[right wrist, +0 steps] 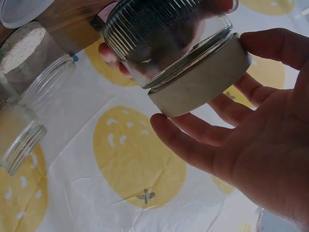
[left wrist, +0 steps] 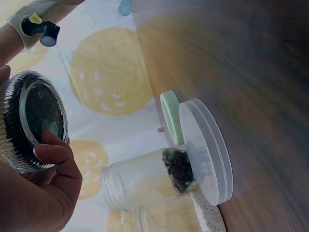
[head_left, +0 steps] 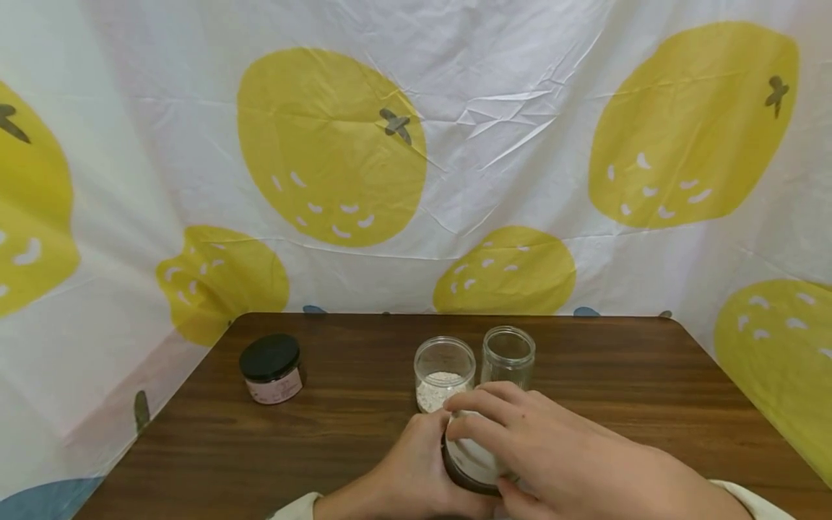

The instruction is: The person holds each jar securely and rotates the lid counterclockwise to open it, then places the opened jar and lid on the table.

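Head view, left to right. A squat jar with a black lid and pink label (head_left: pixel 271 370) stands at the table's left; its print is too small to read. The left hand (head_left: pixel 416 462), its forearm cut off by the lower edge, curls round a ribbed clear-glass jar (right wrist: pixel 149 29), held up near the front of the table. A clear jar of whitish flakes (head_left: pixel 445 372) stands beyond, its base partly covered by the hands. The right hand (head_left: pixel 552 440) arches over the held jar, fingers and thumb spread across a pale cream round lid (right wrist: pixel 205 79), gripping its rim. The lid sits at the mouth; whether fully seated cannot be told. The held jar's dark contents are indistinct. Behind the right hand stands a clear glass jar with dark granules (left wrist: pixel 178 169); the granules show only in the left wrist view.
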`<state>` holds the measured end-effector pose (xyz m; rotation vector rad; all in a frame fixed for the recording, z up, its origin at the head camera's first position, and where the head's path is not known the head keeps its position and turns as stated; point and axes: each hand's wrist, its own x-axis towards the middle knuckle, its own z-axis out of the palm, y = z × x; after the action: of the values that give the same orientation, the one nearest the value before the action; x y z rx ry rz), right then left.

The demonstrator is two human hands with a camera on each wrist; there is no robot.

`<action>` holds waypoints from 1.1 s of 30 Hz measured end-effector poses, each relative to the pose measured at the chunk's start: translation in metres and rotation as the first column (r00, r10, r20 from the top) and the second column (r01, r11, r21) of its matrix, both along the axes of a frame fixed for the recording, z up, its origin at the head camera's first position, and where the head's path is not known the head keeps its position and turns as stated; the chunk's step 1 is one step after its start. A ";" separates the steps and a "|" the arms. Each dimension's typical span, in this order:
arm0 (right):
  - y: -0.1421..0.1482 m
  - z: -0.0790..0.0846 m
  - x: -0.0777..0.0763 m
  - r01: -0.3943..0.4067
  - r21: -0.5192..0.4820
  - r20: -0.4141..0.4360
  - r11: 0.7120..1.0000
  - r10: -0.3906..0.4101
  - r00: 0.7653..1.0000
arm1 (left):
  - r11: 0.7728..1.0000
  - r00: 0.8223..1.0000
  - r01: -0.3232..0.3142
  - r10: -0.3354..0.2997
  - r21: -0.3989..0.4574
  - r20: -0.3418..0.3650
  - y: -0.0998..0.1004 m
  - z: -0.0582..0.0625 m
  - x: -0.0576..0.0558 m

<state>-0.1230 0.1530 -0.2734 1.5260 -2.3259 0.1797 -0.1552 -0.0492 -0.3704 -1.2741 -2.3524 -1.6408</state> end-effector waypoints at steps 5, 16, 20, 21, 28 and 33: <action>0.000 0.002 0.002 0.015 -0.001 0.014 1.000 -0.015 1.000 | 1.000 0.999 0.018 -0.018 0.017 0.030 -0.002 -0.002 -0.001; -0.018 -0.002 0.009 0.369 -0.236 -0.095 0.899 -0.399 0.912 | 0.993 0.992 -0.116 0.116 -0.003 0.043 0.000 -0.002 0.002; -0.027 -0.006 0.008 0.508 -0.192 -0.063 0.840 -0.527 0.848 | 0.987 0.988 -0.156 0.155 -0.031 -0.022 0.001 -0.003 0.001; -0.028 -0.007 0.008 0.534 -0.178 -0.068 0.827 -0.551 0.831 | 0.989 0.989 -0.146 0.146 -0.028 -0.023 0.001 -0.003 0.001; -0.030 -0.010 0.003 0.595 -0.064 -0.058 0.801 -0.598 0.799 | 0.997 0.997 -0.079 0.078 0.026 0.022 0.001 -0.004 0.001; -0.027 -0.008 0.003 0.563 -0.039 -0.012 0.826 -0.564 0.826 | 0.996 0.994 -0.093 0.093 -0.008 0.055 0.000 -0.004 0.001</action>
<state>-0.1200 0.1255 -0.2814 0.7538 -2.6212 0.0460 -0.1543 -0.0493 -0.3745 -1.1155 -2.4091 -1.6645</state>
